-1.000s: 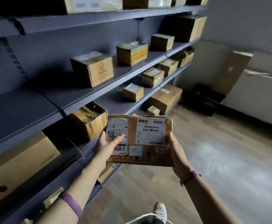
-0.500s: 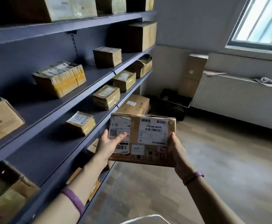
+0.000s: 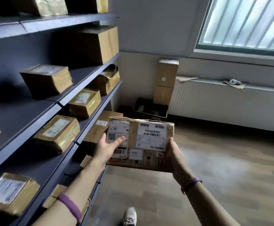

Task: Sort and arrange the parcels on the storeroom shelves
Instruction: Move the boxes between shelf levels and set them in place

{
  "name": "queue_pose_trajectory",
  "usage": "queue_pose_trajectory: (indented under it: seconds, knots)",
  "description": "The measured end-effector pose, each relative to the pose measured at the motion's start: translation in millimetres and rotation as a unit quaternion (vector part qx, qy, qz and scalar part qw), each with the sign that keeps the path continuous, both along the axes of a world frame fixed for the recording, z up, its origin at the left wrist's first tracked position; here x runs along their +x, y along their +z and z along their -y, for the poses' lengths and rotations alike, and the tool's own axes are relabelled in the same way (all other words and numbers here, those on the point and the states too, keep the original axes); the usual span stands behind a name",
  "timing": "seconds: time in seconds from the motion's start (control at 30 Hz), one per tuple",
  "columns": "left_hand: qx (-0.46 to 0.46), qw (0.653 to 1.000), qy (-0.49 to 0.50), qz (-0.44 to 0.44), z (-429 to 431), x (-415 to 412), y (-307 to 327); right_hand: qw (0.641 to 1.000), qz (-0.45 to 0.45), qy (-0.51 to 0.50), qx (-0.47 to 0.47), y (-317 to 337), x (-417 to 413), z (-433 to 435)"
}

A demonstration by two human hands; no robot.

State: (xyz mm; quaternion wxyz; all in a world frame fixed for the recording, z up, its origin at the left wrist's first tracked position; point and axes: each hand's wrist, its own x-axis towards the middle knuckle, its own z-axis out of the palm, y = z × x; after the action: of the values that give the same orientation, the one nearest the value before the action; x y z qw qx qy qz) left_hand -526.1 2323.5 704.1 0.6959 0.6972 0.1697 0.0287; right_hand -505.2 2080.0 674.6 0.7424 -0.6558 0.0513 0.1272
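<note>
Parcel (image 3: 147,141): flat brown cardboard, white barcode labels, gripped by both hands.

A: What colour is the parcel (image 3: 133,136)?
B: Brown cardboard; its white labels (image 3: 151,136) carry black barcodes and a QR square.
A: And the shelves (image 3: 51,23) at nine o'clock?
B: Dark slate blue, holding tan boxes (image 3: 56,132) under glossy yellowish tape.
A: Anything else?
B: Purple wristbands (image 3: 70,206); a pale grey shoe (image 3: 130,216) at six o'clock on light wood-grain floor (image 3: 214,176)

the person has walked further along the shelves (image 3: 85,80), nearer the window (image 3: 243,22); a shoe (image 3: 130,216) is back in view.
</note>
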Motion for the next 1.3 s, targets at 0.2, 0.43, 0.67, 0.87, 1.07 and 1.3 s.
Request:
queue_pose_trajectory:
  seconds: [0.2,0.43,0.67,0.87,1.07,1.3]
  knots:
    - [-0.025,0.999,-0.021,-0.001,-4.4,155.6,-4.4,0.999,-0.004,-0.044,-0.011,0.6,140.5,-2.9]
    - [-0.001,0.999,-0.035,-0.008,5.9,290.5,2.4,0.996,-0.027,-0.086,0.017,-5.2,267.1,5.2]
    - [0.007,0.997,-0.071,-0.015,23.7,428.7,-6.4,0.989,-0.059,-0.127,0.043,-25.3,401.1,21.3]
    - [-0.002,0.998,-0.053,-0.016,55.6,570.6,-22.9,0.99,-0.039,-0.132,0.015,-39.2,550.3,49.3]
    - [-0.015,0.999,-0.035,-0.031,78.7,700.3,-26.7,0.992,-0.048,-0.116,-0.009,-41.2,690.8,73.4]
    - [-0.026,0.997,-0.032,-0.066,86.3,819.6,-44.6,0.991,-0.096,-0.094,-0.017,-56.7,809.9,83.1]
